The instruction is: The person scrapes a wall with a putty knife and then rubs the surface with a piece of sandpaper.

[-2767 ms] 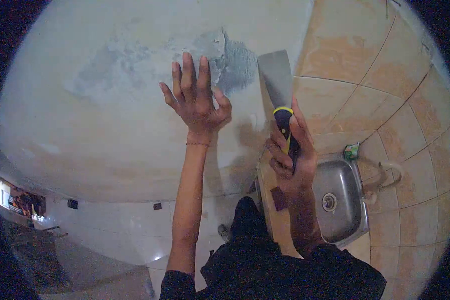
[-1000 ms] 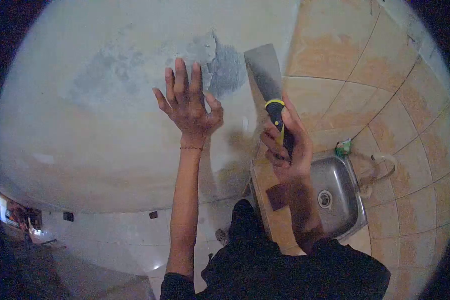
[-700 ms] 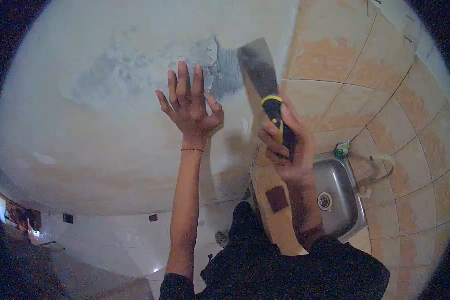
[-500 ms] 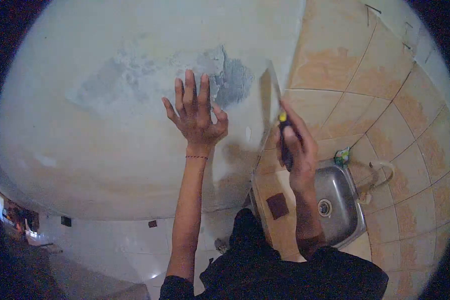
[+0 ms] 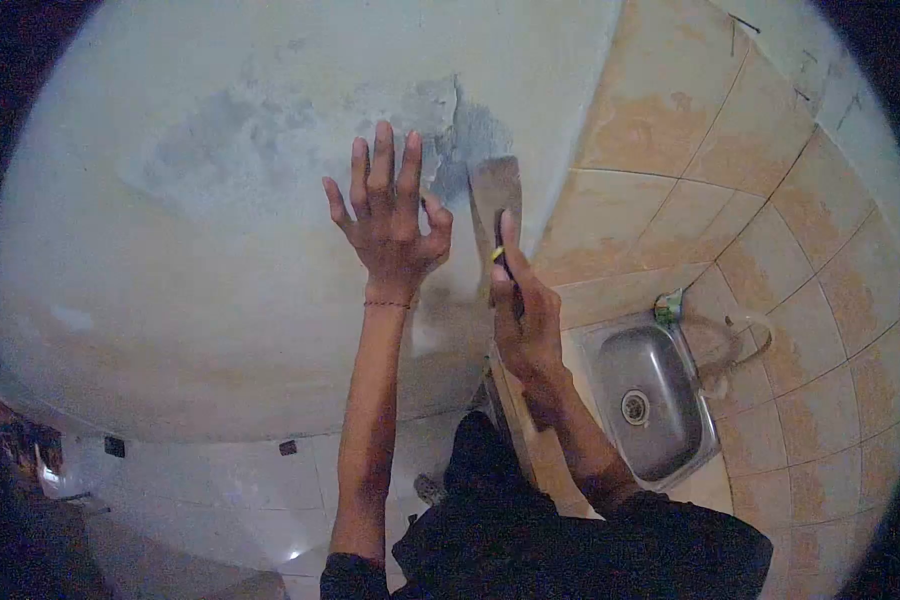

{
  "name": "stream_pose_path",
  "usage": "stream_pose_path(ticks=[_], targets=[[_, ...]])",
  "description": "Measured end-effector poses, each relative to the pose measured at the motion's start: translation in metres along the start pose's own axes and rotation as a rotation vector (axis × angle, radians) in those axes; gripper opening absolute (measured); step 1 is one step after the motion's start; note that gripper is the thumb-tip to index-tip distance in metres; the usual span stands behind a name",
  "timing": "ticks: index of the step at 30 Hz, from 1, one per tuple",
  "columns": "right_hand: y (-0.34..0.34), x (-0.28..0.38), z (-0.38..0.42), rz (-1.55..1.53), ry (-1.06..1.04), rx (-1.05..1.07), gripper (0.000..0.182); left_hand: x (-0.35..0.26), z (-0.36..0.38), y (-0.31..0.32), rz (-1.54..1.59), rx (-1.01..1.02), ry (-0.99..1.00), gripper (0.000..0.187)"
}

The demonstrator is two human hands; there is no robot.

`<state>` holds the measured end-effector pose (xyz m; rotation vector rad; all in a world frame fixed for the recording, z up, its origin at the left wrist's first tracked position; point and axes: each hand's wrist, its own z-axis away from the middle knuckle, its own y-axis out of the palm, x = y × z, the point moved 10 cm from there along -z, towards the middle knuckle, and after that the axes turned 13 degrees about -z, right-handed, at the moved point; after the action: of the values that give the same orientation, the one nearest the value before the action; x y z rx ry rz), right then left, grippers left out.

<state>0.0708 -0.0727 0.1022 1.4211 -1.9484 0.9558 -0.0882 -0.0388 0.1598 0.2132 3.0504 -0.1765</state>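
My left hand (image 5: 395, 235) lies against the pale wall (image 5: 220, 320) with its fingers spread, just below a grey, peeled patch (image 5: 235, 135). My right hand (image 5: 528, 325) grips the dark handle of a putty knife (image 5: 496, 188), the index finger stretched along it. The wide metal blade points up and lies at or close to the wall, by the lower right of a darker grey area (image 5: 480, 135) with a ragged paint edge. Whether the blade touches the surface is hard to tell.
A steel sink (image 5: 615, 365) is set in the counter at my right, with a pale tap (image 5: 755, 335) and a small green packet (image 5: 669, 306) by its edge. Tan tiles (image 5: 650, 130) cover the adjoining wall. White floor tiles (image 5: 240, 500) show at lower left.
My right hand has swung the putty knife left, from near the tiled corner to the dark grey area, and its blade now shows its broad face. My left hand stays on the wall.
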Motion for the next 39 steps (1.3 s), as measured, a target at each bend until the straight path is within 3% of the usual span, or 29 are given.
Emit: stream_pose_path(ticks=[6,9,12,15,18,21,24,33,37,39], targets=[[0.003,-0.019,-0.003,-0.551,0.427,-0.027,0.046,0.0,0.0,0.001,-0.002,0.007,0.004,0.064],[-0.005,-0.03,-0.004,-0.714,0.323,-0.02,0.035,0.001,0.0,0.0,0.015,-0.012,0.003,0.064],[-0.019,-0.043,-0.004,-1.175,0.277,-0.233,0.042,0.0,0.001,0.0,-0.003,-0.004,-0.003,0.063],[-0.022,-0.03,-0.003,-1.483,0.293,-0.031,0.049,-0.002,0.0,-0.001,0.018,0.005,-0.002,0.062],[-0.013,-0.042,0.003,-1.628,0.358,0.081,0.046,-0.004,0.001,0.0,-0.01,-0.018,0.0,0.062],[-0.007,-0.013,-0.006,-1.448,0.296,0.019,0.047,-0.006,0.001,-0.001,-0.023,-0.056,0.014,0.062],[-0.004,-0.02,-0.005,-1.279,0.256,0.077,0.067,-0.008,0.002,0.0,-0.012,-0.065,0.022,0.061],[0.016,-0.052,0.004,-1.758,0.377,0.116,0.043,-0.013,0.003,0.001,-0.052,-0.066,0.043,0.06],[0.035,-0.038,0.011,-1.981,0.697,0.242,0.037,-0.014,0.004,0.004,-0.066,-0.056,0.036,0.058],[0.04,-0.022,0.009,-2.006,0.699,0.288,0.033,-0.013,0.005,0.005,-0.08,-0.046,0.043,0.058]])
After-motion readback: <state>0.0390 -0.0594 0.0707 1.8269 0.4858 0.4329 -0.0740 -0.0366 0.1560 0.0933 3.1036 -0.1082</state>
